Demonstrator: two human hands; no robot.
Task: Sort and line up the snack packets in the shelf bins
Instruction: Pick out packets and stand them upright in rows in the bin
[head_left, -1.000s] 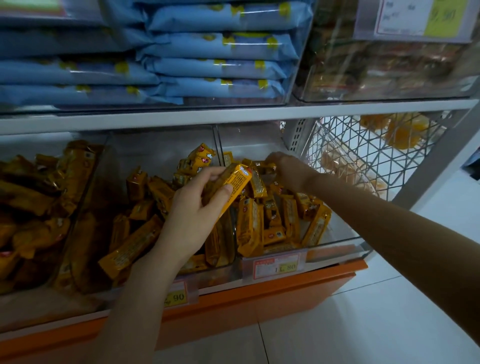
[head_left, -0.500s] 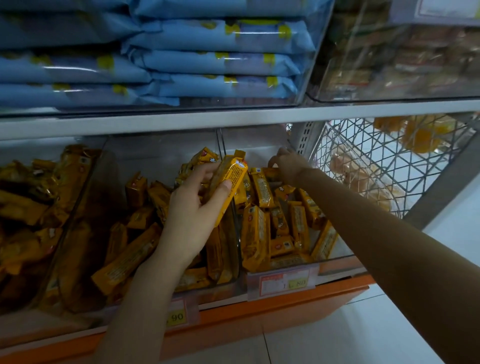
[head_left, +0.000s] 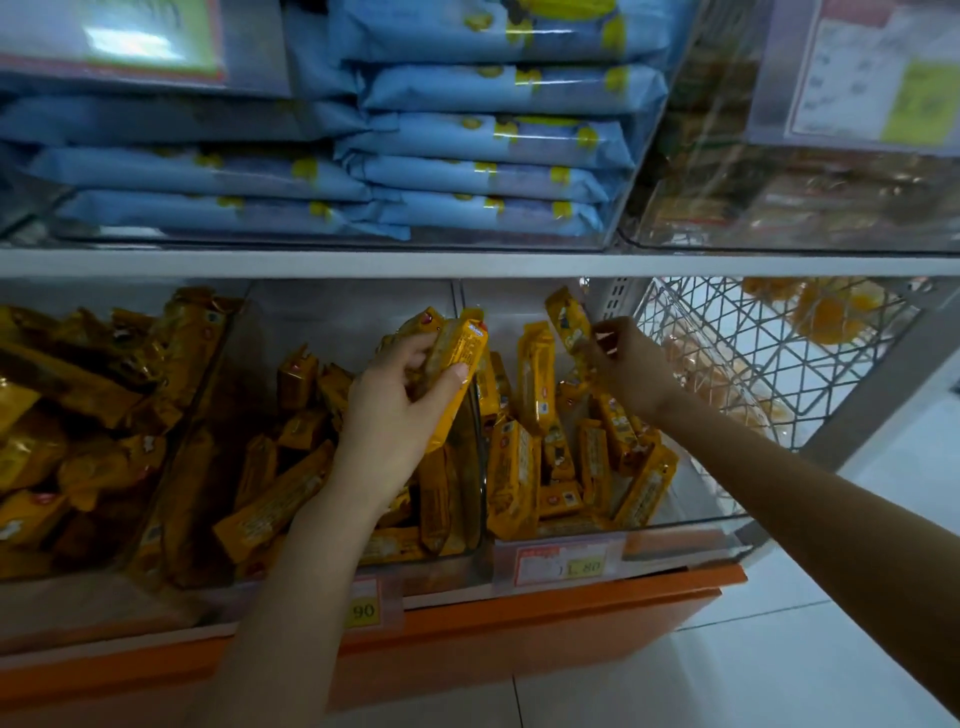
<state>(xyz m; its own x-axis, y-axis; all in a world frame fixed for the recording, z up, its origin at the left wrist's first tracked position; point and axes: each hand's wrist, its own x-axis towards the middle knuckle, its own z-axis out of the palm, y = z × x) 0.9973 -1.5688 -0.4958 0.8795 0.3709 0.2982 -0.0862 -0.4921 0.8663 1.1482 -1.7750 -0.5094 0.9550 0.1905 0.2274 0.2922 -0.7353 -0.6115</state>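
In the right bin (head_left: 691, 525) — glossy yellow snack packets (head_left: 535, 379), some upright.

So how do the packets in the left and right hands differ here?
The left hand wraps the left packet around its middle; the right hand pinches the right packet by its lower end. The left packet's top leans right, the right packet's leans left. Both are yellow and held above the bins.

Lifting a yellow snack packet (head_left: 566, 319) out of the pile in the right-hand clear bin (head_left: 691, 525), just right of frame centre. Now pinching it above the others in the right hand (head_left: 631, 369), no longer digging among the packets at the bin's back as a second ago.
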